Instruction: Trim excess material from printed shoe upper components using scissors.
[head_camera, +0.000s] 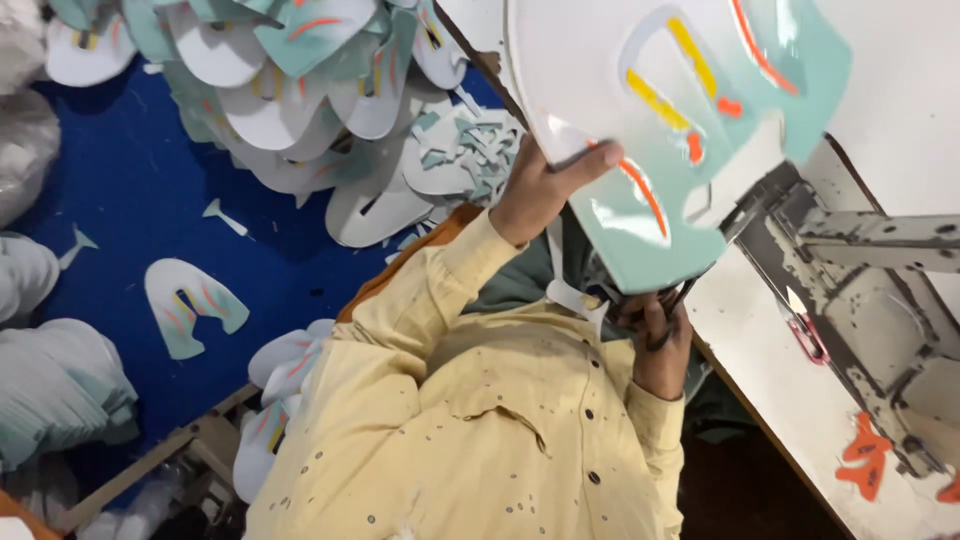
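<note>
Pile (300, 90) of cut teal-white shapes crowds blue floor (130, 190) upper left, loose cutouts around, open blue patch mid-left. Left hand (545, 185) closed on edge of big teal-white sheet (640, 110), held up tilted over white table (900, 90). Right hand (655, 335) under sheet's lower edge, grips dark scissors (675, 305). Grey metal machine (860, 290) on table right

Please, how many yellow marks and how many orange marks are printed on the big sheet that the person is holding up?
On the white and teal sheet gripped by the left hand:
Yellow stripes: 2
Orange marks: 4
Total: 6
</note>
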